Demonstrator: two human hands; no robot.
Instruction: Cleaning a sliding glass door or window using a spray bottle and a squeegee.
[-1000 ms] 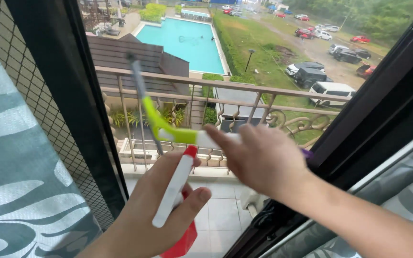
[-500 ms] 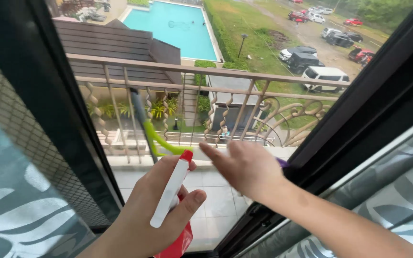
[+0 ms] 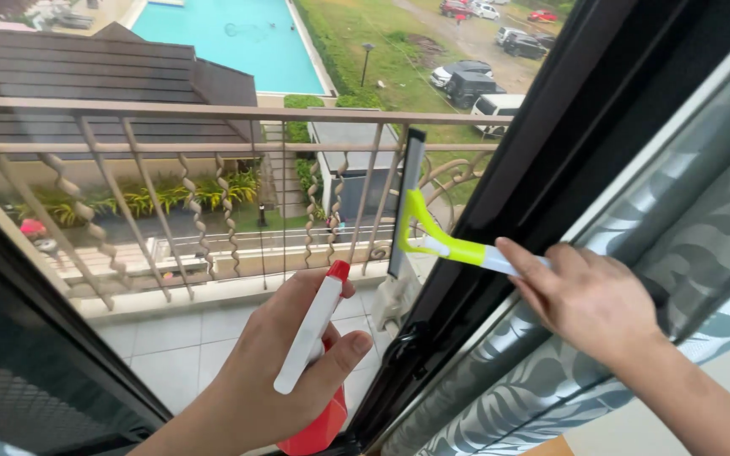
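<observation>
Person at a glass window w/ black frame (image 3: pixel 542 160). Right hand (image 3: pixel 589 295) has its fingers wrapped tight on the white handle of a lime-green squeegee (image 3: pixel 433 241); its blade now stands upright against the pane beside the frame, further right than half a sec ago, so the wipe seems to have reached the pane's edge. Left hand (image 3: pixel 276 371), fingers clamped round a red spray bottle (image 3: pixel 314 363) w/ white trigger, stays low, centre. Beyond the glass: balcony railing (image 3: pixel 171 127), pool (image 3: pixel 230 42), parked cars.
</observation>
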